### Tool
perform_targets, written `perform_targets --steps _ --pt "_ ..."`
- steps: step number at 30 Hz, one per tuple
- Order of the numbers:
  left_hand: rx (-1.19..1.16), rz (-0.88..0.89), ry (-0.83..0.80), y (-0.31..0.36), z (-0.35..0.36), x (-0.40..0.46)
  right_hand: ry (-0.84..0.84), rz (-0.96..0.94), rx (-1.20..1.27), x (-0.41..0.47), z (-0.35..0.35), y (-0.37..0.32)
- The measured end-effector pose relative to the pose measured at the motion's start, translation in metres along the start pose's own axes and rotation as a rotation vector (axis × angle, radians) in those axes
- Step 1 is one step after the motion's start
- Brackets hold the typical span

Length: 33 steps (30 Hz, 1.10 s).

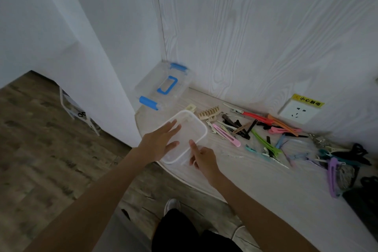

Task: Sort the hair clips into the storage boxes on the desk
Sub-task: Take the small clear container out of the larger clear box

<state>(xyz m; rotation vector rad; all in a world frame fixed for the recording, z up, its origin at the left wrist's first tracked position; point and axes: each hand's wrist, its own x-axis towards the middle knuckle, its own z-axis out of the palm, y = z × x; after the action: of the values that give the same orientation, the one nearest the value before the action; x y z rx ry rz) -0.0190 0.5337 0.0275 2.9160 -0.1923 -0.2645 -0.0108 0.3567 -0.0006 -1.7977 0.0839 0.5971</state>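
Fingers of my left hand (158,142) lie spread flat on the clear lidded box (185,136); my right hand (202,158) pinches its near corner on the worktop (255,174), beside scattered hair clips (266,135).

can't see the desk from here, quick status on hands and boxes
Left hand flat on clear box, right hand at its near edge, forefinger out. Hair clips loose on desk, unsorted. Blue-latched box shut by wall.

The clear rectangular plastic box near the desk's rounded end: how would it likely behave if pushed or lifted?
The clear rectangular plastic box looks thin-walled and empty, so probably light and apt to slide on the smooth pale desk. It sits close to the edge, so a push could tip it off. The left hand lies flat on it, likely steadying it.
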Motion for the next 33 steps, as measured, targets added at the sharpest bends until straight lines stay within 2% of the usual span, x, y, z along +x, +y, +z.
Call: perform_targets --steps 2,3,5,8,12,15,19,21,24,26,28,31,33 --pt "-0.195 -0.066 0.148 0.003 0.002 -0.009 -0.008 0.047 0.045 -0.004 -0.005 -0.004" --pt "-0.254 -0.068 0.294 0.005 0.003 -0.015 -0.025 0.059 0.103 -0.007 -0.01 -0.009" --pt "-0.233 -0.017 0.471 0.01 0.008 -0.032 -0.082 0.057 0.227 -0.012 -0.018 -0.02" --pt "-0.184 0.046 0.404 0.007 0.017 -0.053 -0.194 0.018 0.204 -0.016 -0.03 -0.027" --pt "-0.229 -0.037 0.461 -0.001 0.012 -0.057 -0.236 -0.133 -0.119 -0.01 -0.04 -0.013" --pt "-0.642 -0.264 0.487 -0.004 -0.003 -0.055 -0.147 -0.324 -0.492 -0.001 -0.05 -0.006" --pt "-1.129 -0.414 0.592 -0.021 -0.03 -0.037 -0.056 -0.649 -0.867 0.003 -0.061 -0.006" --pt "-1.308 -0.558 0.536 -0.023 -0.046 -0.022 0.01 -0.753 -0.899 0.005 -0.067 -0.003" --pt "-1.421 -0.747 0.371 -0.027 -0.053 -0.001 0.043 -0.813 -0.855 0.004 -0.076 0.005" --pt "-1.291 -0.801 0.388 -0.025 -0.047 0.007 -0.016 -0.775 -0.84 0.003 -0.082 0.008" --pt "-1.067 -0.819 0.525 -0.018 -0.041 0.01 -0.086 -0.72 -0.847 0.001 -0.084 0.01" --pt "-0.781 -0.649 0.828 0.001 -0.043 0.004 -0.151 -0.675 -0.849 -0.001 -0.079 0.01" --pt "-0.58 -0.499 0.958 0.008 -0.046 -0.002 -0.199 -0.659 -0.83 -0.003 -0.072 0.01"
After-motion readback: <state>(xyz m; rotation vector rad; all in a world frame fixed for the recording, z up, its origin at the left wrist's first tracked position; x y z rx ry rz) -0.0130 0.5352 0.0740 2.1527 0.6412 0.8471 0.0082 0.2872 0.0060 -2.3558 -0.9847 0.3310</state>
